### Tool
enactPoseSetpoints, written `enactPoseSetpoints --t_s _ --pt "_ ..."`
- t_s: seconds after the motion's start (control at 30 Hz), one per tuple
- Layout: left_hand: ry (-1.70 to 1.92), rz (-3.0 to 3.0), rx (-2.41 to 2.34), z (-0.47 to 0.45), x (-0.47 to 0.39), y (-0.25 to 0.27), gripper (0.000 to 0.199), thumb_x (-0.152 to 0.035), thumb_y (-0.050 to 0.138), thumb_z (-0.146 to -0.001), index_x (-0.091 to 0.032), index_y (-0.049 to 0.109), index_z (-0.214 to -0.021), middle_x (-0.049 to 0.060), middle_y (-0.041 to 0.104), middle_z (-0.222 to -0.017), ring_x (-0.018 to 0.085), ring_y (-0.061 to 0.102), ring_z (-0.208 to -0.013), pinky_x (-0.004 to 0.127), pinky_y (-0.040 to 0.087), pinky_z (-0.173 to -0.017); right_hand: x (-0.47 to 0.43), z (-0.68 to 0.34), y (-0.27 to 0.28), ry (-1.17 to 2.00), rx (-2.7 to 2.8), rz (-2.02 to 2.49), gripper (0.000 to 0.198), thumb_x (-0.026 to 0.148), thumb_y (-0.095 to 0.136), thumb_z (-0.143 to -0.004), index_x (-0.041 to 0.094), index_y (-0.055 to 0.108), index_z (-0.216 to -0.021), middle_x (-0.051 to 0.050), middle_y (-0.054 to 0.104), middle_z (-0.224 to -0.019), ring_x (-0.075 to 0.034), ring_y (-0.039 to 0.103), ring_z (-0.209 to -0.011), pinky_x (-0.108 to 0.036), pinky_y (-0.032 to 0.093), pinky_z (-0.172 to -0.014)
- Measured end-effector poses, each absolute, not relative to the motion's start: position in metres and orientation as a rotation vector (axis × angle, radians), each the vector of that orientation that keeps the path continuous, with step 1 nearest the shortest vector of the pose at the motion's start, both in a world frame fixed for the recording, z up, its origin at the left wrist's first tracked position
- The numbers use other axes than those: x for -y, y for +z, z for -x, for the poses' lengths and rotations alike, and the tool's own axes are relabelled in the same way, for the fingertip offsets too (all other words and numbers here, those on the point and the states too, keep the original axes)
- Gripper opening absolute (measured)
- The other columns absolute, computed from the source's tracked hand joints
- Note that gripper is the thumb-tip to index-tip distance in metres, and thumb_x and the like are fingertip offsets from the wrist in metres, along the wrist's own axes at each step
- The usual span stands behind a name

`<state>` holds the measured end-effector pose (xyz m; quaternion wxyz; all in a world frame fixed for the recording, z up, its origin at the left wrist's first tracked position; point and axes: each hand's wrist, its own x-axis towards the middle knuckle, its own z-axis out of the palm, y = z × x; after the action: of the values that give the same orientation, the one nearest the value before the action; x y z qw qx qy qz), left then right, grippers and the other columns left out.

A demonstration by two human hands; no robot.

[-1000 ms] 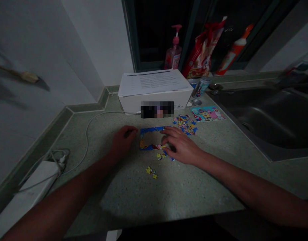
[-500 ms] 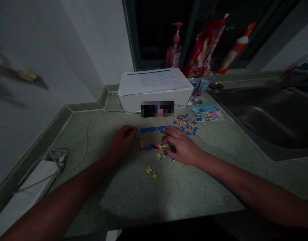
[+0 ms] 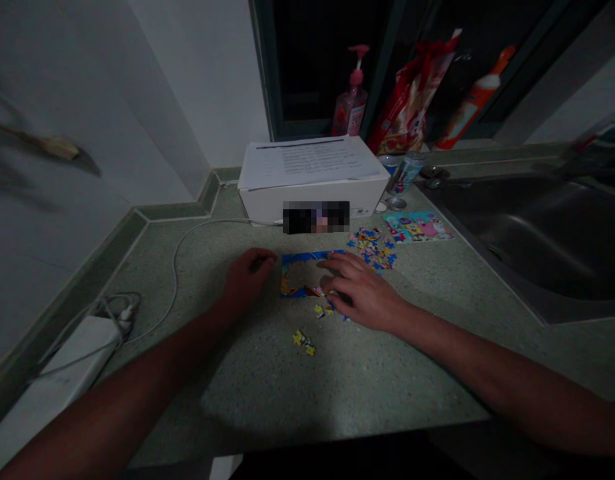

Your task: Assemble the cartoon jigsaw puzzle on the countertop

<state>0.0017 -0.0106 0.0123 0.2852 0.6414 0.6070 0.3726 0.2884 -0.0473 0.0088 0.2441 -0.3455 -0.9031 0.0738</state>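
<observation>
A jigsaw puzzle frame (image 3: 289, 293) with a blue border and a grey, bare middle lies on the counter between my hands. My right hand (image 3: 362, 290) is over its right side, fingers spread, thumb at the lower right edge, covering part of it. My left hand (image 3: 247, 280) rests just left of the frame, fingers curled toward the thumb; whether anything is between them is hidden. Below the frame lie a yellow puzzle piece (image 3: 319, 311) and a small joined yellow-and-white cluster (image 3: 304, 342). A heap of loose puzzle pieces (image 3: 375, 248) is beyond my right hand.
A colourful picture card (image 3: 420, 228) lies right of the heap, near the metal sink (image 3: 527, 233). Behind stands a white box (image 3: 267, 200) with papers on top, and a can (image 3: 406, 173). A cable (image 3: 176, 267) runs to a white power strip (image 3: 77, 357) at left.
My right thumb and fingers have shifted slightly at the frame's lower right, and a yellow piece by them no longer shows. My left hand stays put. The view has tilted slightly.
</observation>
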Motion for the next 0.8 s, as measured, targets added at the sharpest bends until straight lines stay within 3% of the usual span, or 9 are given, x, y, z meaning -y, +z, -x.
enactPoseSetpoints --t_s 0.23,0.8 --pt "0.995 -1.712 -1.631 -0.0015 0.0103 0.0118 0.017 -0.036 0.062 -0.089 -0.025 0.074 -0.092 0.006 0.080 -0.101 0.027 0.073 -0.099 0.046 0.056 -0.097 0.0470 -0.2880 0.0113 0.194 2.485 0.913 0.019 0.020 0.065 -0.097 0.029 0.072 -0.112 -0.009 0.065 -0.143 -0.031 0.050 -0.147 -0.062 0.042 -0.121" --pt "0.995 -1.702 -1.621 -0.0024 0.0099 0.0125 0.016 -0.033 0.062 -0.088 -0.023 0.073 -0.092 0.008 0.080 -0.100 0.028 0.073 -0.098 0.046 0.056 -0.096 0.0480 -0.2871 0.0146 0.161 2.505 0.911 0.015 0.021 0.061 -0.101 0.025 0.074 -0.107 -0.011 0.068 -0.140 -0.032 0.052 -0.145 -0.062 0.045 -0.120"
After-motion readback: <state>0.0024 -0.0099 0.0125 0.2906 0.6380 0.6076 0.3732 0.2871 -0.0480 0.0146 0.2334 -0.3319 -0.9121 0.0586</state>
